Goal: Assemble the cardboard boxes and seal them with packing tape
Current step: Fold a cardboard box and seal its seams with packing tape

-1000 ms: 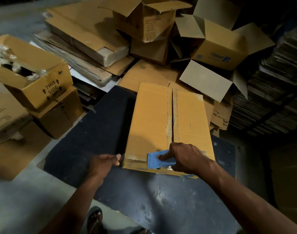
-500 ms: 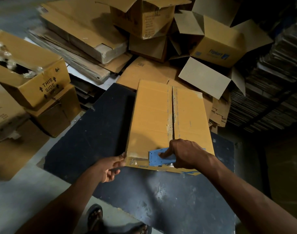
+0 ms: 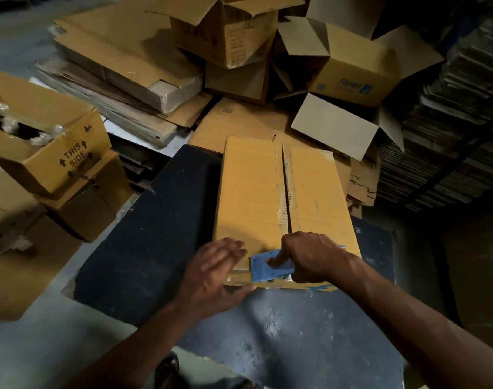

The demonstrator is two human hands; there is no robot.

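A long brown cardboard box [image 3: 251, 197] lies on a dark blue work table [image 3: 144, 248], its two top flaps meeting along a centre seam. My right hand [image 3: 310, 256] grips a blue tape dispenser [image 3: 267, 268] at the box's near end, over the seam. My left hand [image 3: 214, 276] lies flat with straight fingers on the near left corner of the box, just left of the dispenser. A strip of clear tape shows along the near edge under the dispenser.
Open and flattened cartons [image 3: 127, 68] are piled behind the table. An open box marked "THIS SIDE" [image 3: 51, 144] sits on another at the left. Stacks of flat cardboard [image 3: 450, 136] fill the right side. My foot [image 3: 166, 369] shows below the table edge.
My left hand moved right from the box's left corner edge onto its near top surface, fingers now spread flat. The right hand with the dispenser stayed at the near end.
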